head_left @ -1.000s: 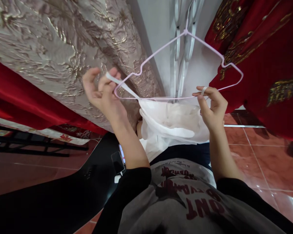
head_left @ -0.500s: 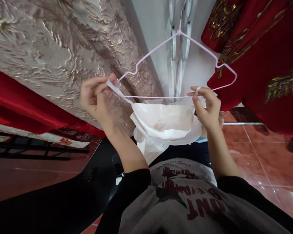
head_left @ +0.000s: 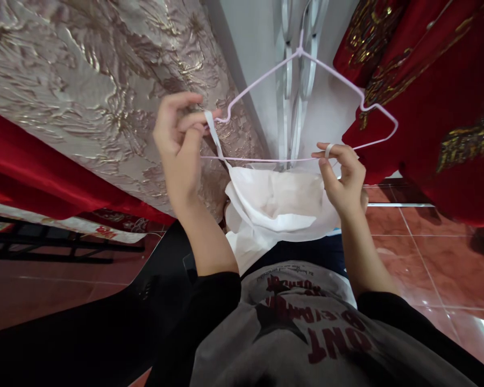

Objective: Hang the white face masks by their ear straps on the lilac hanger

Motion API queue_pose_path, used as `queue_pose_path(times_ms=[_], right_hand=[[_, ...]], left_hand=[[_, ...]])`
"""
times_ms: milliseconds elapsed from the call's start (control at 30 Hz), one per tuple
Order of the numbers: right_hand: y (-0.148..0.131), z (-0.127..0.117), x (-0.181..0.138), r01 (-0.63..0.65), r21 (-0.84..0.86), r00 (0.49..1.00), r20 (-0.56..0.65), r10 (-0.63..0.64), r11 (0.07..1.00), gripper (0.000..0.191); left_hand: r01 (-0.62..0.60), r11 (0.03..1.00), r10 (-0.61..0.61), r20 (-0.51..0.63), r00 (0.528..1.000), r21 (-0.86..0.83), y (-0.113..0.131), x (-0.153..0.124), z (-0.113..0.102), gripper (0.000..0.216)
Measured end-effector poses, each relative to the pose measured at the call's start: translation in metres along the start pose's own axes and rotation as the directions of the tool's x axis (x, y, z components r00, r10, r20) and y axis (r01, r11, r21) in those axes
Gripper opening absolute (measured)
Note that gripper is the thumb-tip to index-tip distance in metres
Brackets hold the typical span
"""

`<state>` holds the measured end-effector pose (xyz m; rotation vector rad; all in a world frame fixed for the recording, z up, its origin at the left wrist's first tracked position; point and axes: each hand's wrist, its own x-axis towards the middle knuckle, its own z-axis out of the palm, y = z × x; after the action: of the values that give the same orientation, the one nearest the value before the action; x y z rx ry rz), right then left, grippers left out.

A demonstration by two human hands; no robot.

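Note:
A pale pink clothes hanger (head_left: 270, 70) hangs by its hook, its lower bar stretching between my hands. Below the bar droops a white garment (head_left: 280, 196) with thin straps and layered folds. At the hanger's left end, my left hand (head_left: 181, 134) is closed, thumb against fingers, with the left strap (head_left: 214, 134) looped over a finger; that hanger tip is hidden by my fingers. My right hand (head_left: 342, 172) pinches near the lower bar, right of the middle. Another white strap (head_left: 328, 150) loops around its index finger. The hanger's right end is free of cloth.
Shiny beige embossed fabric (head_left: 105, 97) hangs at left, red cloth with gold trim (head_left: 427, 118) at right. Behind the hanger is a white metal rack (head_left: 286, 97). A glossy black surface (head_left: 145, 312) lies at lower left, red floor tiles (head_left: 419, 242) at right.
My left hand has moved right and slightly up, drawing the left strap more upright near the hanger's shoulder notch. The hanger shifts slightly right; my right hand stays nearly in place.

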<state>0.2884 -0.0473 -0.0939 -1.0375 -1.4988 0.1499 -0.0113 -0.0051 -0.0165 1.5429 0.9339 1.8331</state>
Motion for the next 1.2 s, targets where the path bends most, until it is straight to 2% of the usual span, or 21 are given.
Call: queue_pose_path(times_ms=[67, 200, 300, 367, 467, 533, 600, 700, 767, 833, 900, 967, 1067, 1133, 1200], right_hand=[[-0.001, 0.001, -0.001, -0.007, 0.01, 1.0, 0.001, 0.007, 1.0, 0.015], [-0.001, 0.0, -0.002, -0.007, 0.002, 0.999, 0.034, 0.007, 1.0, 0.017], [-0.001, -0.003, -0.001, -0.003, -0.013, 0.999, 0.043, 0.004, 1.0, 0.018], [-0.001, -0.004, -0.001, 0.002, -0.022, 0.999, 0.044, -0.001, 1.0, 0.018], [0.0, -0.005, 0.0, 0.015, -0.035, 0.999, 0.047, -0.013, 0.999, 0.018], [0.0, -0.004, -0.001, 0.015, -0.033, 0.999, 0.052, -0.013, 0.999, 0.018], [-0.001, -0.002, -0.001, 0.016, -0.024, 0.998, 0.055, -0.014, 1.0, 0.017], [-0.004, 0.001, -0.003, 0.018, -0.028, 0.999, 0.047, -0.017, 0.999, 0.017], [-0.005, 0.001, -0.004, 0.018, -0.037, 0.999, 0.044, -0.016, 0.999, 0.016], [-0.006, 0.001, -0.005, 0.019, -0.046, 0.999, 0.051, -0.016, 0.999, 0.016], [-0.006, 0.0, -0.005, 0.022, -0.048, 0.998, 0.054, -0.02, 0.999, 0.016], [-0.006, 0.0, -0.006, 0.025, -0.04, 0.998, 0.054, -0.022, 0.999, 0.017], [-0.008, 0.0, -0.007, 0.026, -0.025, 0.999, 0.047, -0.024, 0.999, 0.02], [-0.008, -0.001, -0.007, 0.028, -0.026, 0.998, 0.052, -0.027, 0.999, 0.022], [-0.004, -0.003, -0.005, 0.049, -0.011, 0.997, 0.068, -0.048, 0.999, 0.023]], left_hand=[[0.0, 0.998, -0.004, 0.068, 0.998, 0.057, 0.001, 0.008, 0.003, 0.031], [-0.2, 0.952, 0.132, 0.277, 0.952, 0.233, -0.006, 0.024, 0.007, 0.025], [-0.21, 0.928, 0.098, 0.344, 0.934, 0.308, -0.013, 0.028, 0.008, 0.014], [-0.149, 0.939, 0.053, 0.299, 0.953, 0.309, -0.017, 0.025, 0.005, 0.013], [-0.08, 0.96, 0.033, 0.173, 0.984, 0.269, -0.023, 0.01, 0.0, 0.012], [-0.089, 0.965, 0.068, 0.095, 0.993, 0.247, -0.027, -0.003, -0.001, 0.011], [-0.112, 0.963, 0.118, -0.01, 0.993, 0.244, -0.031, -0.016, 0.004, 0.02], [-0.106, 0.97, 0.155, -0.222, 0.963, 0.22, -0.04, -0.032, 0.021, 0.046], [-0.078, 0.985, 0.128, -0.347, 0.929, 0.154, -0.048, -0.039, 0.034, 0.059], [-0.047, 0.996, 0.074, -0.418, 0.905, 0.076, -0.058, -0.045, 0.045, 0.072], [-0.017, 1.0, 0.013, -0.448, 0.894, -0.005, -0.068, -0.05, 0.052, 0.084], [-0.003, 0.996, -0.042, -0.47, 0.882, -0.095, -0.075, -0.056, 0.058, 0.084], [0.034, 0.978, -0.12, -0.426, 0.897, -0.204, -0.077, -0.064, 0.064, 0.053], [0.088, 0.972, -0.163, -0.355, 0.921, -0.218, -0.071, -0.067, 0.065, 0.031], [0.133, 0.97, -0.193, -0.316, 0.929, -0.202, -0.063, -0.07, 0.065, 0.02]])
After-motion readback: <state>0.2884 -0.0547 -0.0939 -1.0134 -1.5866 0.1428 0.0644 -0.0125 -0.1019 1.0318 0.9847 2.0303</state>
